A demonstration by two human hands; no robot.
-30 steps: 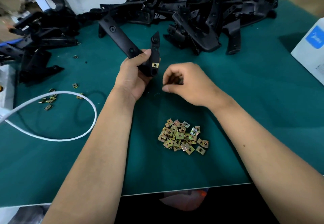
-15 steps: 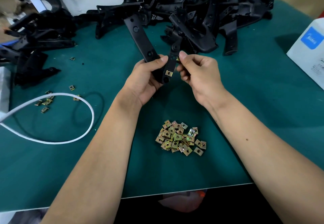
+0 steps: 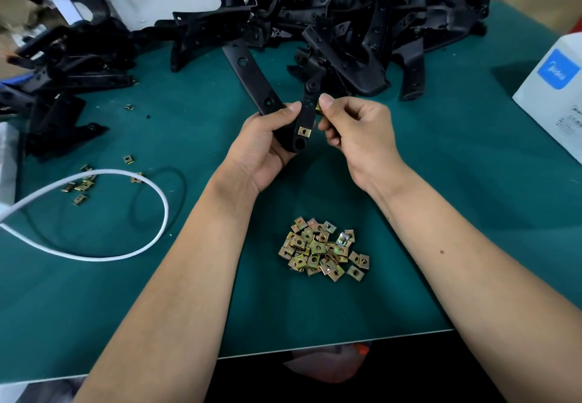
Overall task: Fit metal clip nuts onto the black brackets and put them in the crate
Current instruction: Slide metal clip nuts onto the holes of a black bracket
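My left hand [image 3: 267, 147] grips a black V-shaped bracket [image 3: 252, 78] above the middle of the green table. One brass clip nut [image 3: 304, 131] sits fitted on the bracket's short arm. My right hand [image 3: 356, 131] pinches a second clip nut [image 3: 318, 108] between thumb and forefinger, right against the edge of that short arm, higher up. A pile of loose clip nuts [image 3: 322, 249] lies on the mat below my hands. No crate is in view.
A big heap of black brackets [image 3: 346, 24] fills the back of the table, with more brackets [image 3: 63, 81] at the left. A white cable loop [image 3: 135, 245] and several stray nuts [image 3: 82, 185] lie at the left. A white box [image 3: 554, 94] stands at the right edge.
My right hand rose from the mat to the bracket's short arm with a clip nut. My left hand tilted the bracket more upright and moved it slightly right.
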